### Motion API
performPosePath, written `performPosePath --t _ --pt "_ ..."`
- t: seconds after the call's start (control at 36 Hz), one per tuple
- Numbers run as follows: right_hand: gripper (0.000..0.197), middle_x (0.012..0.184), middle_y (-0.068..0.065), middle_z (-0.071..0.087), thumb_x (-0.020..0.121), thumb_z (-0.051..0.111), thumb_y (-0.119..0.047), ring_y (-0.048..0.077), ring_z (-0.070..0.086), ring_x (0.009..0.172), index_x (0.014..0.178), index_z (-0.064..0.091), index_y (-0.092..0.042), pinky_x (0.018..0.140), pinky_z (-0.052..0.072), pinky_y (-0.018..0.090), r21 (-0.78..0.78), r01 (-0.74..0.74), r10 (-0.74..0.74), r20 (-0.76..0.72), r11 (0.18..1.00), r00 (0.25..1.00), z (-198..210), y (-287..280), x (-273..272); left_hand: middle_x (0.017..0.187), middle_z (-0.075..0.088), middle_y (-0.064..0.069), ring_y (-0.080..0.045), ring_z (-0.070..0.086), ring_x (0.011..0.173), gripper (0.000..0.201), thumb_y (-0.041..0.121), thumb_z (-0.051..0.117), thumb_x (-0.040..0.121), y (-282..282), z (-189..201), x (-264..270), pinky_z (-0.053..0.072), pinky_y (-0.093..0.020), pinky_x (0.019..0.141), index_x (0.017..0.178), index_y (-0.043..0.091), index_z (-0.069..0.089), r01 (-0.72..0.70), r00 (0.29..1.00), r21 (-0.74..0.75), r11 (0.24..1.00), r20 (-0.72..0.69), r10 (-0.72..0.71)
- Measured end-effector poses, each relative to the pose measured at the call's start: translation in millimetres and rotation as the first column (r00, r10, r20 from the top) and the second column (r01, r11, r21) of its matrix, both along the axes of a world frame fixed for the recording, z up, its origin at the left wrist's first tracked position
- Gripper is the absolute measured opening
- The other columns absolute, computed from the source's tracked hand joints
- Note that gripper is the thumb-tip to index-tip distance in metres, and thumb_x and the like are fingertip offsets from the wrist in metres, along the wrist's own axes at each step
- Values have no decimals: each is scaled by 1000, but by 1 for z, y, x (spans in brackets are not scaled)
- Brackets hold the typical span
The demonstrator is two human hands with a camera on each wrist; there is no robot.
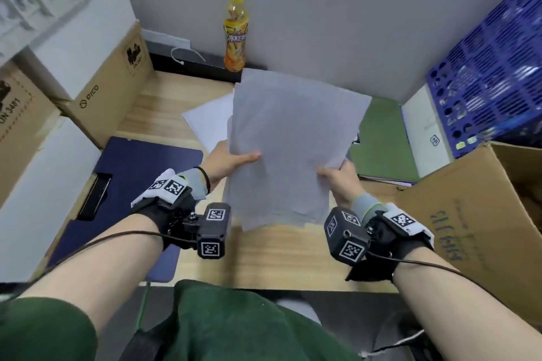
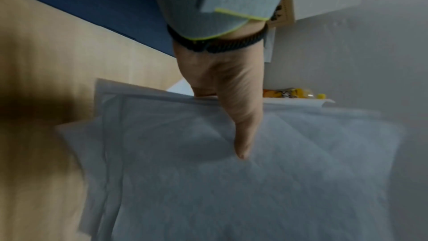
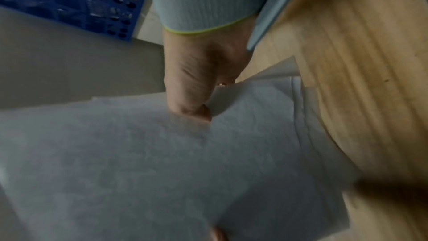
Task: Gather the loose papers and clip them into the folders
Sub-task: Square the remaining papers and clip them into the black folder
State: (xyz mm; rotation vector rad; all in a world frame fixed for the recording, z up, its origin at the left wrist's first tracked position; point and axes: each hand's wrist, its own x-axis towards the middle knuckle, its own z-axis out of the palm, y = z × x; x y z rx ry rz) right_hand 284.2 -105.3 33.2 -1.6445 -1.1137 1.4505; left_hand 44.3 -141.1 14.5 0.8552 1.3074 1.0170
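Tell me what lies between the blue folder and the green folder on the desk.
In the head view, the held stack of papers, both hands gripping it, and one loose sheet on the desk separate the blue folder and green folder.

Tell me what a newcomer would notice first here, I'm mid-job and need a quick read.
First, the stack of papers held up over the middle of the desk, its edges uneven, pinched by the left hand and the right hand. Next, the navy folder lying at left and the green folder at right. Behind stands an orange bottle against the wall.
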Motion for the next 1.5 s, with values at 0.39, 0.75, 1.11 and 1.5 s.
performPosePath --t 0.39,0.75,1.11,1.5 --pt "44 107 6 63 81 53 13 19 59 98 116 46 -12 85 43 26 82 1 0 -15 997 1000 16 14 -9 115 70 0 -15 67 105 61 19 77 66 23 31 -14 53 -33 91 124 17 58 7 996 151 989 -86 7" --pt "25 98 -1 55 97 41 -8 10 51 81 117 54 -15 68 41 13 -169 -109 134 145 980 980 -26 20 0 116 62 -4 -21 59 104 33 16 56 95 15 -36 -9 45 -31 89 127 13 55 154 944 -206 966 -257 -206" --pt "29 86 0 66 91 44 -5 16 62 73 111 59 -18 60 51 24 -422 -279 351 101 862 931 -48 61 -12 109 61 -6 -28 56 101 30 10 54 91 28 -73 -34 48 -41 87 120 17 57 -169 945 -349 922 -322 51" --pt "42 143 6 43 94 49 -15 21 47 124 136 48 -18 91 35 25 -386 -385 486 210 838 848 -77 161 -42 143 47 -2 -28 51 125 86 52 62 57 79 -200 -87 43 -49 104 137 27 45 -438 873 -395 807 -403 277"
